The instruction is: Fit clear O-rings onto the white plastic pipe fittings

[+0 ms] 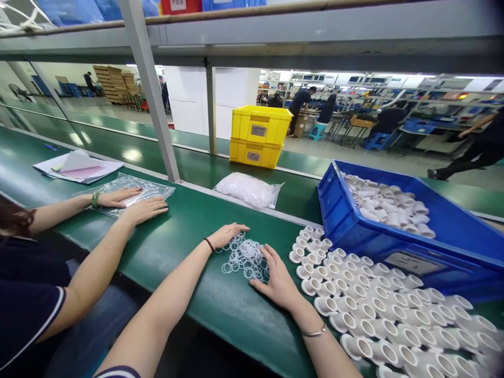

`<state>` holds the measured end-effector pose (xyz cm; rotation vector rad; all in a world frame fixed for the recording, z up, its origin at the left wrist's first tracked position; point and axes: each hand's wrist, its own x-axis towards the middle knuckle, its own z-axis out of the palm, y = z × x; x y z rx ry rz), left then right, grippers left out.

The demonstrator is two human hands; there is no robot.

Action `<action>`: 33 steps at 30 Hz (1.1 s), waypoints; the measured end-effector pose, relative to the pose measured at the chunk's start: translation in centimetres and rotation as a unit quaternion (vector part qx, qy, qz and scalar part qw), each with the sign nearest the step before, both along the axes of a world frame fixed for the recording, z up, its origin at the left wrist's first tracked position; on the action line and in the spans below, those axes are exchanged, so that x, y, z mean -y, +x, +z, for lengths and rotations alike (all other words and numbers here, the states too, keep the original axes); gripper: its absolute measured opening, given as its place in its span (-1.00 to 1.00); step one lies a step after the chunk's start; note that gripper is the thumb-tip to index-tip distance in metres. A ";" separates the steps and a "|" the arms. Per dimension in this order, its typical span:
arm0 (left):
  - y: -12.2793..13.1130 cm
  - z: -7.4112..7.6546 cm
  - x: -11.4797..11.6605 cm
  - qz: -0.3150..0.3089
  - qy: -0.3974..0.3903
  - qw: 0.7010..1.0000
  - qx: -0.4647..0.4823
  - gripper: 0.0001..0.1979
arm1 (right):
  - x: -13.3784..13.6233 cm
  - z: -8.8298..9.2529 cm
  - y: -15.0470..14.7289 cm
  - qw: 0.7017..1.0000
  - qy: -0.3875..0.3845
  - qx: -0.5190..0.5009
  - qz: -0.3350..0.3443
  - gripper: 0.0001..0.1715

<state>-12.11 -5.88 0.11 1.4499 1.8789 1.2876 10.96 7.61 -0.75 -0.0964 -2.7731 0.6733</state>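
Observation:
A loose heap of thin, pale rubber rings (249,257) lies on the green bench between my two hands. My left hand (227,234) rests at the heap's far left edge, fingers stretched out over some rings. On the other side, my right hand (274,278) curves around the heap with thumb and fingers apart, touching its edge. Neither hand grips anything that I can see. To the right of my right hand stand rows of white plastic pipe fittings (366,294), flanged ends and round openings showing.
A blue bin (370,231) of more white fittings stands at right. Behind the bench are a bag of white material (248,189) and stacked yellow crates (258,137). At left, a co-worker's hands (144,210) lie on a clear plastic bag (159,190), near papers (79,167). A metal post (151,94) rises nearby.

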 end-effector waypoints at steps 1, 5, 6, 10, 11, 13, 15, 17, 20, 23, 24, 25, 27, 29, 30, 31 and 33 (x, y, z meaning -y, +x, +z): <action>0.7 0.0 -0.4 -0.013 0.009 1.000 0.027 -0.41 | 0.0 0.0 0.0 1.000 -0.001 -0.002 0.002 -0.02; 2.0 0.3 -1.1 -0.035 0.049 0.991 0.119 -0.33 | 0.0 0.1 0.0 1.000 -0.007 -0.004 0.007 -0.01; 2.1 0.4 -1.2 -0.040 0.061 0.989 0.132 -0.31 | 0.0 0.2 0.0 1.000 -0.010 -0.004 0.008 -0.01; 2.0 0.5 -1.2 -0.049 0.119 0.975 0.179 -0.30 | 0.1 0.4 0.0 1.000 -0.017 -0.002 0.007 0.00; 2.0 0.6 -1.2 -0.052 0.131 0.970 0.197 -0.29 | 0.1 0.4 0.0 1.000 -0.018 -0.002 0.008 0.00; 2.2 0.9 -1.2 -0.058 0.146 0.960 0.232 -0.26 | 0.0 0.4 0.0 1.000 -0.020 -0.003 0.010 0.00; 2.5 1.3 -1.1 -0.067 0.148 0.954 0.250 -0.24 | 0.0 0.4 0.0 1.000 -0.022 -0.005 0.012 0.00; 2.6 1.8 -0.7 -0.080 0.149 0.953 0.252 -0.22 | 0.0 0.3 0.0 1.000 -0.023 -0.005 0.012 0.01; 1.8 2.1 0.0 -0.071 0.147 0.961 0.223 -0.22 | 0.0 0.3 0.1 1.000 -0.023 -0.005 0.012 0.03; 0.4 1.6 0.6 0.014 0.114 0.984 0.133 -0.28 | -0.1 0.4 0.2 1.000 -0.024 -0.005 0.018 0.04; 0.1 1.3 0.7 0.041 0.091 0.991 0.093 -0.32 | -0.1 0.4 0.2 0.999 -0.025 -0.006 0.019 0.04; -0.1 1.1 0.7 0.056 0.065 0.995 0.055 -0.36 | -0.1 0.4 0.2 0.999 -0.025 -0.006 0.021 0.04; 0.3 0.8 0.5 0.039 0.022 0.999 0.001 -0.41 | -0.1 0.3 0.1 0.999 -0.025 -0.007 0.020 0.00; 1.5 0.8 0.0 -0.010 0.006 1.000 -0.013 -0.42 | -0.1 0.3 0.2 0.999 -0.025 -0.011 0.017 -0.03; 2.2 0.9 -0.3 -0.033 0.003 0.999 -0.012 -0.42 | -0.1 0.3 0.2 1.000 -0.024 -0.013 0.016 -0.03; 2.8 1.0 -0.5 -0.048 0.002 0.999 -0.011 -0.42 | 0.0 0.3 0.2 1.000 -0.023 -0.015 0.016 -0.04; 3.7 1.2 -0.9 -0.057 -0.003 0.998 -0.013 -0.43 | 0.0 0.4 0.3 1.000 -0.019 -0.016 0.017 -0.03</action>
